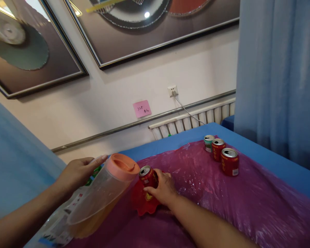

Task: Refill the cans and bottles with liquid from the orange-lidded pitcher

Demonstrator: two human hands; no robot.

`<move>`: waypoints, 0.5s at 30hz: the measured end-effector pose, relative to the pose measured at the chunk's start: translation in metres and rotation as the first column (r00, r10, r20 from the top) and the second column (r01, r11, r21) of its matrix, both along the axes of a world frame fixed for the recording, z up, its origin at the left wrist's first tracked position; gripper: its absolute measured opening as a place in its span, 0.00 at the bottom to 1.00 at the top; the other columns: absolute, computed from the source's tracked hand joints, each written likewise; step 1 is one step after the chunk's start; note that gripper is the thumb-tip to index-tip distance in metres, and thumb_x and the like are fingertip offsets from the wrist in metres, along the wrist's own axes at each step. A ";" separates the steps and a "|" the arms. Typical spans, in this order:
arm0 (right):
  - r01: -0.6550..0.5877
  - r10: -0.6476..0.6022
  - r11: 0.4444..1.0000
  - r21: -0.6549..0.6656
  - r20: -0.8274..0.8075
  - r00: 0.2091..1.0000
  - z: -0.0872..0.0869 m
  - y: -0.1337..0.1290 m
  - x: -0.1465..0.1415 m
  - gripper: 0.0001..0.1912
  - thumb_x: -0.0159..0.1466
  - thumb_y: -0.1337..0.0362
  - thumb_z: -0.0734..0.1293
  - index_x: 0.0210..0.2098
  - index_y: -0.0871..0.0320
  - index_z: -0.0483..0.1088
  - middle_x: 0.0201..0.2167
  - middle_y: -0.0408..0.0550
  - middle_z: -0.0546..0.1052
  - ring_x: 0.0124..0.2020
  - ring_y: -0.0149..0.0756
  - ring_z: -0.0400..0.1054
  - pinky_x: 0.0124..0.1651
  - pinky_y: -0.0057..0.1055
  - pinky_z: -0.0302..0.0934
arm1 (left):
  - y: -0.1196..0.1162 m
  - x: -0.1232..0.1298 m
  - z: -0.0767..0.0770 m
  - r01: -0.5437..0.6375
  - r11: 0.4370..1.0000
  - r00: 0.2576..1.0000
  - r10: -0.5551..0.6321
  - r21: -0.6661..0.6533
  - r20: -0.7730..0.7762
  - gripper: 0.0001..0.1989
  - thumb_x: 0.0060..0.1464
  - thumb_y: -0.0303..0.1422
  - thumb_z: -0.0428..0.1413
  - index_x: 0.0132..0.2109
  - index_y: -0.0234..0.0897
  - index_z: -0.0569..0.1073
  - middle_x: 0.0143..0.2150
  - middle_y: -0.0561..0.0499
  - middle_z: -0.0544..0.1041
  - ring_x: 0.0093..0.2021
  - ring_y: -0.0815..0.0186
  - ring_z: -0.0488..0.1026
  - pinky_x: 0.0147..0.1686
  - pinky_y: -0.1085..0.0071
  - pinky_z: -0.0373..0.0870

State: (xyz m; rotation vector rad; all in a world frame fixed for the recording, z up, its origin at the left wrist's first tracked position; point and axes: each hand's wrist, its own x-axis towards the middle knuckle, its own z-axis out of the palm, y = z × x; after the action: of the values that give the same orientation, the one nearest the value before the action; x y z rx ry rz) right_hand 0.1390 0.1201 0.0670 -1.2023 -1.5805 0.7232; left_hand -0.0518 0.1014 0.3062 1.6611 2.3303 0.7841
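Note:
My left hand (pixel 76 172) grips a clear plastic pitcher (pixel 100 203) with an orange lid. Its thumb reaches toward the lid, while the other fingers are mostly hidden behind. The pitcher leans to the right, and amber liquid lies in its lower part. Its lid is close beside an opened red drink can (pixel 147 178), and no stream of liquid shows between them. My right hand (pixel 165 186) is closed around that can from the right. The can is slightly tilted over a red wavy-edged dish (pixel 143 206); whether it touches the dish is hidden.
Two red cans (pixel 229 162) and a green-white can (pixel 208 143) stand at the far right. Purple plastic sheeting (pixel 196 193) covers much of the blue table (pixel 260 148). Packaged items (pixel 59 224) sit behind the pitcher. Blue curtains (pixel 276 69) hang at both sides.

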 end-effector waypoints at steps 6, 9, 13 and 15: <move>-0.002 0.002 1.000 0.014 -0.005 1.000 0.000 0.000 0.000 0.32 0.50 0.55 0.79 0.52 0.52 0.71 0.46 0.49 0.80 0.45 0.47 0.73 0.51 0.40 0.60 | -0.001 0.000 0.001 0.010 1.000 1.000 -0.010 -0.025 -0.007 0.25 0.36 0.58 0.61 0.22 0.39 0.72 0.14 0.57 0.58 0.17 0.69 0.54 0.18 0.70 0.49; 0.001 -0.001 1.000 0.011 -0.009 1.000 0.000 0.000 0.000 0.33 0.50 0.55 0.79 0.52 0.52 0.70 0.46 0.49 0.80 0.45 0.47 0.73 0.51 0.39 0.60 | -0.002 0.000 0.002 0.005 0.999 1.000 -0.006 -0.035 -0.008 0.25 0.38 0.58 0.61 0.23 0.39 0.73 0.14 0.59 0.57 0.18 0.70 0.54 0.19 0.71 0.48; 0.003 -0.003 1.000 0.014 -0.010 1.000 -0.001 0.000 0.000 0.32 0.50 0.55 0.79 0.52 0.52 0.70 0.46 0.48 0.80 0.46 0.46 0.73 0.51 0.39 0.60 | -0.002 0.000 0.002 0.004 0.999 1.000 -0.005 -0.033 -0.019 0.25 0.37 0.58 0.61 0.22 0.39 0.71 0.13 0.58 0.57 0.17 0.69 0.54 0.19 0.70 0.48; 0.001 -0.001 1.000 0.014 -0.012 1.000 -0.001 0.000 -0.001 0.32 0.50 0.55 0.80 0.52 0.52 0.70 0.46 0.48 0.80 0.46 0.46 0.73 0.52 0.40 0.60 | -0.001 -0.001 0.001 0.009 1.000 1.000 -0.009 -0.026 -0.010 0.24 0.37 0.57 0.61 0.20 0.40 0.70 0.13 0.58 0.57 0.17 0.69 0.54 0.18 0.70 0.48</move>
State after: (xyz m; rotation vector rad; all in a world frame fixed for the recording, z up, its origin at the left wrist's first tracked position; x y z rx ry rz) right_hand 0.1385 0.1199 0.0663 -1.1866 -1.5727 0.7165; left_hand -0.0524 0.1003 0.3075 1.6677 2.3284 0.7423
